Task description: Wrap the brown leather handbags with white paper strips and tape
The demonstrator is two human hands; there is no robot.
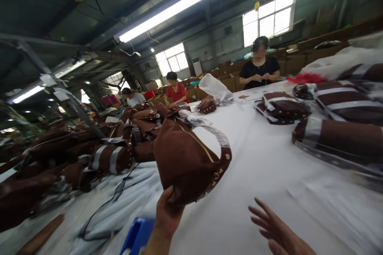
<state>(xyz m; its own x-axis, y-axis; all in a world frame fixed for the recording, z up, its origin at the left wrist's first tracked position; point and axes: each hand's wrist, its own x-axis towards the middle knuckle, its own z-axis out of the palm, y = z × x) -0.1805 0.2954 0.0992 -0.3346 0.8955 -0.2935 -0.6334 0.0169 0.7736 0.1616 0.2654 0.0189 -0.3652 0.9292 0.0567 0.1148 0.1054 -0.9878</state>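
Note:
My left hand (169,215) grips the lower edge of a brown handbag (185,159), thumb on its near side. The bag is held up tilted, showing a gold zipper along its top and gold studs by the strap end. Clear plastic wraps its curved strap (221,135). My right hand (277,229) hangs over the white table (227,211) with its fingers spread, holding nothing and apart from the bag.
Brown bags (110,157) are heaped on the left beside white rolls (131,191). More wrapped bags (344,139) lie at right, near clear plastic sheets (335,207). A blue object (137,233) sits below. Several people, one in black (259,69), work across the table.

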